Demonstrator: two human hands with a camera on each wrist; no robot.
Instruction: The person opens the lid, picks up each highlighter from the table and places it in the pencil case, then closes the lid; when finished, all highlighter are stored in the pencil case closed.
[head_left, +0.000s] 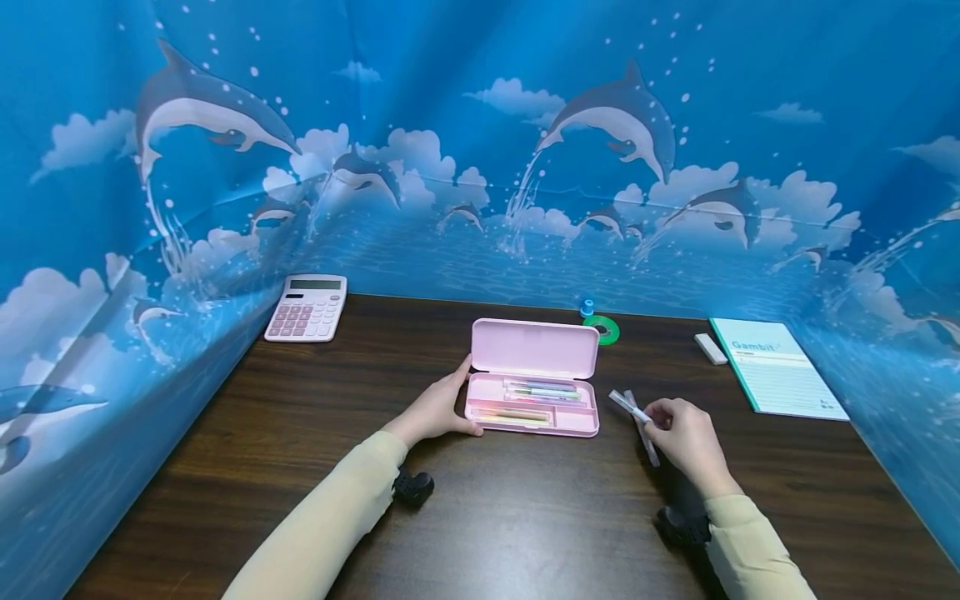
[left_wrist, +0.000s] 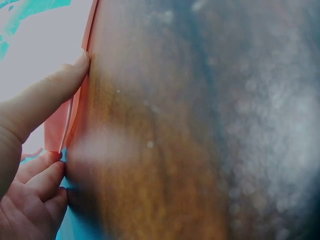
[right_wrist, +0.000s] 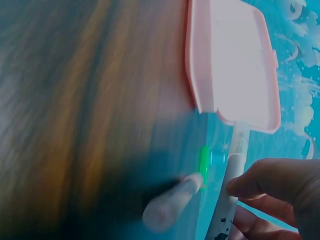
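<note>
A pink pencil case [head_left: 534, 348] stands with its lid raised on the table. Several slim pens [head_left: 543, 392] lie in its compartments. My left hand [head_left: 435, 408] holds the case at its left side, thumb [left_wrist: 60, 90] at the front edge and fingers [left_wrist: 47, 175] toward the back. To the right of the case, my right hand [head_left: 686, 437] pinches a whitish pen [right_wrist: 229, 180] with a clear cap and dark marks at one end. Beneath it, a second pale pen [head_left: 647, 443] lies on the table, crossing under the held one in the head view.
A pink-and-white calculator [head_left: 306, 308] lies at the back left. Behind the case are a green tape roll [head_left: 612, 330] and a small blue object [head_left: 587, 308]. A white eraser [head_left: 710, 349] and a notepad [head_left: 780, 367] lie at the right. A dolphin-print cloth [head_left: 450, 100] borders the table.
</note>
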